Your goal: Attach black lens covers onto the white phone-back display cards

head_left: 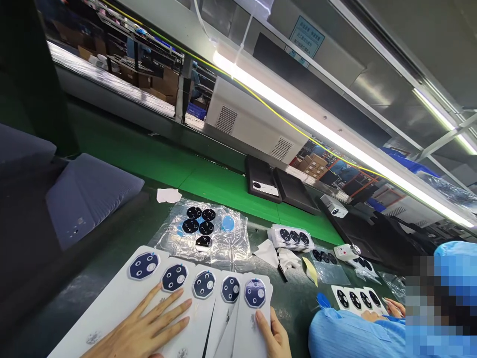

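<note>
Several white phone back covers (112, 303) are fanned out across the front of the bench, each with a dark octagonal camera disc at its top. My left hand (143, 325) lies with fingers spread flat over the covers at left and middle. At the right end of the fan, my right hand (276, 338) grips the edge of the rightmost white phone back cover (244, 328), thumb on top and fingers at the side. Beyond them, loose black camera discs (191, 226) and a blue round film (227, 223) rest on clear plastic (234, 248).
A row of dark bluish panels (93, 199) leans at left. Bundled discs (294, 237), white paper scraps (267, 252) and a yellow slip (309, 270) lie ahead right. Black trays (296, 191) stand on the green strip. A co-worker's blue sleeve (346, 333) is close at right, beside more covers (357, 298).
</note>
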The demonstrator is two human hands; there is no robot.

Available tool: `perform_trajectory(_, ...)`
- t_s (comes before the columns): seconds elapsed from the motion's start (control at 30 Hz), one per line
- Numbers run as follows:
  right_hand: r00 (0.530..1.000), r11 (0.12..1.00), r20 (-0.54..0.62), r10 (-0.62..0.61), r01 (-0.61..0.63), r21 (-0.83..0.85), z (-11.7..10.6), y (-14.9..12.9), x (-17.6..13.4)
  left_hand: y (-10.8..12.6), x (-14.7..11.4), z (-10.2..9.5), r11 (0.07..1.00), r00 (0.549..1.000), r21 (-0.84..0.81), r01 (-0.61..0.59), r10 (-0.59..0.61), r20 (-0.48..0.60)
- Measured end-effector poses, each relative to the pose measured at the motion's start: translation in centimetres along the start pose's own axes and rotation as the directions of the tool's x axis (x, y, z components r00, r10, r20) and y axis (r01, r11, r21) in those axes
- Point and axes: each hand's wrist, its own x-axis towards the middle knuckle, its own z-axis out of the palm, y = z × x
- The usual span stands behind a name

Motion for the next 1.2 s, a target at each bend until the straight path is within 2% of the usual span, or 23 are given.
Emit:
perform_trajectory(0.07,0.994,0.992,0.024,0.107,-0.109,0.067,-1.1,-0.7,0.1,0.1,0.3,0.4,0.999,1.000,0.039,-0.024,0.024,-0.002)
perform_trajectory(0.13,0.989,0.985,0.048,0.140,-0.143,0.091,-2.2,-1.8,0.3,0.6,1.2,0.5,0.993,0.996,0.068,-0.092,0.093,-0.013)
perform_trajectory(0.27,0.998,1.000,0.068,0.006,-0.008,0.022,-4.2,-4.0,1.0,2.7,4.3,-1.0,0.945,0.944,0.008,-0.326,0.326,-0.040)
perform_trajectory(0.37,0.989,0.989,0.089,-0.116,0.123,-0.077,-5.0,-4.4,1.6,4.1,6.1,-2.1,0.917,0.917,0.015,-0.398,0.398,0.005)
perform_trajectory(0.47,0.980,0.974,0.104,-0.167,0.180,-0.133,-5.1,-3.7,2.3,4.3,6.4,-1.7,0.921,0.919,-0.021,-0.389,0.390,0.052)
perform_trajectory(0.6,0.980,0.981,0.116,-0.162,0.173,-0.092,-4.1,-2.1,2.6,3.4,5.4,0.3,0.931,0.937,-0.147,-0.333,0.344,0.060)
perform_trajectory(0.7,0.983,0.987,0.112,-0.147,0.153,-0.050,-3.1,-1.0,2.4,2.9,4.8,0.9,0.929,0.936,-0.181,-0.323,0.342,0.082)
perform_trajectory(0.83,0.987,0.988,0.069,-0.143,0.147,-0.051,-2.6,0.0,2.1,2.6,4.6,0.6,0.935,0.939,-0.121,-0.333,0.341,0.053)
perform_trajectory(0.93,0.987,0.976,0.044,-0.157,0.162,-0.147,-2.7,0.2,2.1,2.6,4.6,0.1,0.936,0.936,-0.061,-0.346,0.349,0.052)
perform_trajectory(1.03,0.966,0.928,-0.002,-0.258,0.248,-0.277,-2.7,-0.5,2.0,3.0,4.7,0.0,0.926,0.924,-0.023,-0.377,0.378,0.065)
perform_trajectory(1.1,0.949,0.906,-0.024,-0.314,0.292,-0.305,-2.7,-1.2,1.7,3.4,4.6,0.4,0.942,0.943,-0.035,-0.333,0.334,0.013)
perform_trajectory(1.13,0.952,0.916,-0.033,-0.303,0.282,-0.287,-2.7,-1.5,1.6,3.6,4.4,0.7,0.958,0.959,-0.054,-0.281,0.280,-0.036)
perform_trajectory(1.2,0.977,0.962,-0.057,-0.206,0.191,-0.196,-3.1,-2.1,1.2,3.8,4.1,1.3,0.971,0.975,-0.110,-0.212,0.202,-0.091)
